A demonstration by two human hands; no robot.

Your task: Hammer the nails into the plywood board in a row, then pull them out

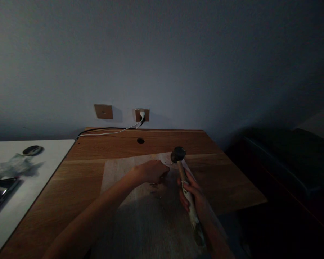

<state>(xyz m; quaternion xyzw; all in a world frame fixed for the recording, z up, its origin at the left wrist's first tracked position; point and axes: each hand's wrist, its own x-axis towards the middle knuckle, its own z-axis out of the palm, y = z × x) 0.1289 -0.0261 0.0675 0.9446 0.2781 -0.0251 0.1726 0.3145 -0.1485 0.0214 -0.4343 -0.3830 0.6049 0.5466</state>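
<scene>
My right hand (190, 194) is closed round the pale handle of a hammer (178, 154), whose dark head is raised over the far edge of a light sheet (118, 172) spread on the wooden desk (97, 151). My left hand (151, 172) rests on the sheet just left of the hammer head, fingers curled in a pinch; what they pinch is too small and dark to make out. A few small dark specks lie on the sheet below that hand.
A white cable (110, 132) runs from a wall socket (142, 115) along the desk's back edge, near a round cable hole (140, 140). A white table (29, 172) at left holds a crumpled wrapper, a dark disc and a dark flat device. Dark furniture stands right.
</scene>
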